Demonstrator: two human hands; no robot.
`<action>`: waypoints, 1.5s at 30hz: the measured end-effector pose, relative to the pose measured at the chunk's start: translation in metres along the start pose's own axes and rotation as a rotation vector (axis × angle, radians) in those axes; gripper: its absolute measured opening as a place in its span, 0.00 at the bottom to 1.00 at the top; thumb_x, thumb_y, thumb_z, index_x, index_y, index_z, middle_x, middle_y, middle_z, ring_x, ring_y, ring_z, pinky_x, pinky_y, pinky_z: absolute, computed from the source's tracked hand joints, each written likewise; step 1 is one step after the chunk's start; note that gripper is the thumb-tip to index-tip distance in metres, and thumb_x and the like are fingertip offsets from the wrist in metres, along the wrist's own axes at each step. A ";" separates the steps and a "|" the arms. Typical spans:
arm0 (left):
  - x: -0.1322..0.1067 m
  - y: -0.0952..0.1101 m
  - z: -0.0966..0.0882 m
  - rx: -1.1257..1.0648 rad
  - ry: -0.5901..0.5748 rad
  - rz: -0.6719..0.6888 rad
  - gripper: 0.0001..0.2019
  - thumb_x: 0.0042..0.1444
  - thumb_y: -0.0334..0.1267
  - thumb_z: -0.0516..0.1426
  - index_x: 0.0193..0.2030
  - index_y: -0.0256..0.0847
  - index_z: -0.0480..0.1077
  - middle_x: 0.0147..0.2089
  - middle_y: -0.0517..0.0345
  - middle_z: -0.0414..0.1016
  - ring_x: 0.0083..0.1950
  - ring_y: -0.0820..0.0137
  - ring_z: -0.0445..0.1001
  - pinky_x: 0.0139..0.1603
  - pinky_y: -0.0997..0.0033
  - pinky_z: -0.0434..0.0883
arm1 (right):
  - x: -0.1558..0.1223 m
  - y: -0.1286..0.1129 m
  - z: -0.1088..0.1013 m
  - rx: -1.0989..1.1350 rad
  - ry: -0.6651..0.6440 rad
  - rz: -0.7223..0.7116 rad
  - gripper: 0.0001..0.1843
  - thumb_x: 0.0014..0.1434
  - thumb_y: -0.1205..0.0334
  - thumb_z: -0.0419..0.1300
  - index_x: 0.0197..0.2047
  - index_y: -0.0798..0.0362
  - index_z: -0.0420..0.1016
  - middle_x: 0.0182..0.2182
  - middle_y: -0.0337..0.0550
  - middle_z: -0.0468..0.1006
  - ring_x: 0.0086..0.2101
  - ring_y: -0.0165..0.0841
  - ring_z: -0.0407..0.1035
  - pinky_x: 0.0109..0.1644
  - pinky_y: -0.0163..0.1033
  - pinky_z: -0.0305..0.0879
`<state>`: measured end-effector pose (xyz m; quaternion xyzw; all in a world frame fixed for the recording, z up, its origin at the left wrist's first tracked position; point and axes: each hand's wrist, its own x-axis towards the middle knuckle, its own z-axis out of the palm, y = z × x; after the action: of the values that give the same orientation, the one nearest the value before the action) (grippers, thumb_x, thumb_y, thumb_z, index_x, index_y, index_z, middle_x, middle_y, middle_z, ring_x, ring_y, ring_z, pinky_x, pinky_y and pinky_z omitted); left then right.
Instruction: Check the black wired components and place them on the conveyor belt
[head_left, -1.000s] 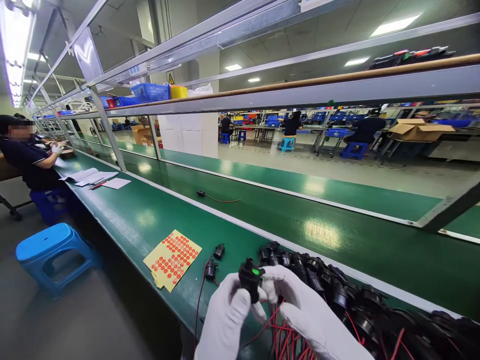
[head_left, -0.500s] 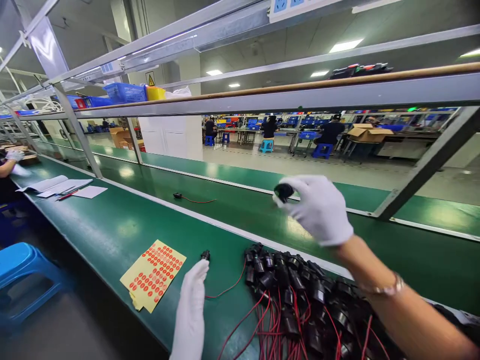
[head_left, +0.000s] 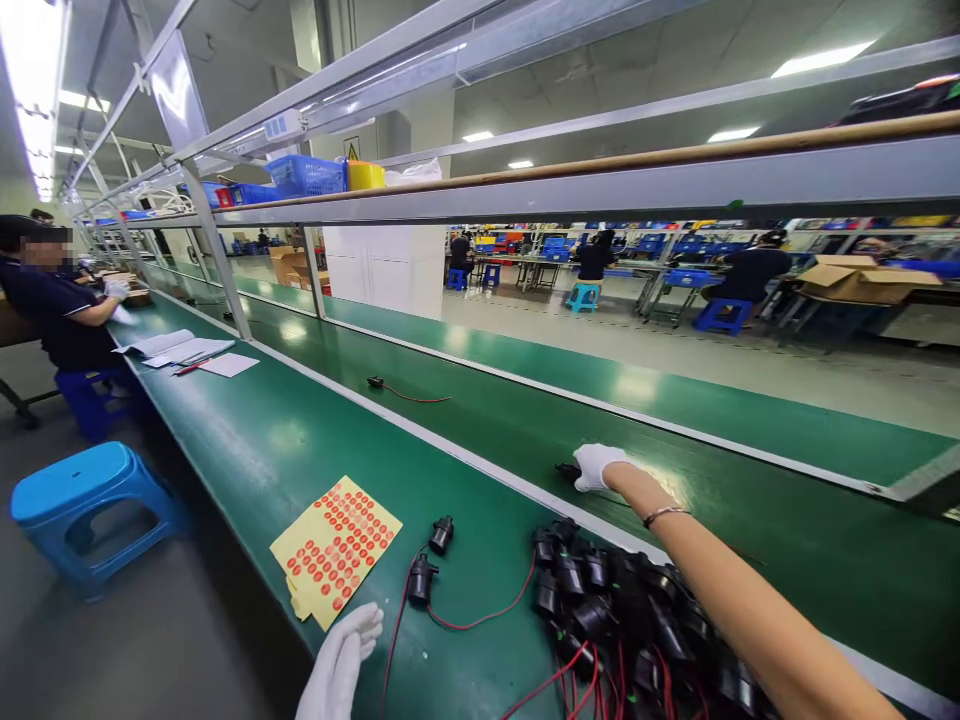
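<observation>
My right hand [head_left: 598, 467], in a white glove, reaches over the middle strip of the bench. It is closed on a small black pump-like part [head_left: 568, 472], partly hidden by the fingers. My left hand [head_left: 346, 650], gloved too, is by the front edge with its fingers stretched out and nothing in it. Ahead of it two black cylindrical pump-like parts with thin red wires stand on the green bench, a nearer one [head_left: 422, 580] and a farther one [head_left: 442, 535]. A yellow sheet of round red stickers [head_left: 337, 545] lies to their left.
A heap of black parts with red wires [head_left: 600, 600] lies under my right forearm. One wired part [head_left: 376, 382] sits farther along the middle strip. Papers [head_left: 180, 347], a blue stool [head_left: 86, 490] and a seated co-worker [head_left: 56, 300] are leftward. A metal shelf [head_left: 562, 195] spans above.
My right hand has moved down to the middle strip with its part. My left hand has drawn back toward me, away from the parts on the bench. The view has turned left.
</observation>
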<state>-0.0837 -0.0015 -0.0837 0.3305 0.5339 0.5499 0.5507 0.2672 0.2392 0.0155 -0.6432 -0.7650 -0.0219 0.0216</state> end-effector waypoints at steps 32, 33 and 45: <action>-0.021 0.063 0.105 -0.739 -0.533 -0.367 0.22 0.47 0.50 0.72 0.42 0.35 0.76 0.35 0.59 0.78 0.32 0.78 0.76 0.34 0.81 0.72 | -0.170 -0.119 -0.050 0.542 0.380 -0.714 0.34 0.63 0.49 0.62 0.67 0.53 0.59 0.55 0.59 0.75 0.51 0.46 0.74 0.53 0.51 0.74; -0.026 0.067 0.108 -0.840 -0.542 -0.440 0.20 0.49 0.47 0.72 0.41 0.34 0.76 0.35 0.59 0.79 0.31 0.79 0.76 0.33 0.82 0.73 | -0.175 -0.112 -0.047 0.584 0.386 -0.648 0.32 0.65 0.47 0.60 0.66 0.52 0.59 0.55 0.58 0.75 0.50 0.45 0.75 0.52 0.50 0.75; -0.051 0.073 0.121 -0.781 -0.636 -0.369 0.22 0.51 0.50 0.70 0.41 0.30 0.77 0.34 0.54 0.80 0.29 0.78 0.76 0.33 0.81 0.71 | -0.216 -0.081 -0.007 0.703 0.296 -0.403 0.17 0.70 0.54 0.53 0.57 0.46 0.74 0.52 0.49 0.81 0.50 0.42 0.77 0.53 0.49 0.77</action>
<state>0.0223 -0.0104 0.0230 0.1519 0.1457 0.4743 0.8548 0.2243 0.0124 0.0090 -0.4244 -0.8250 0.1443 0.3441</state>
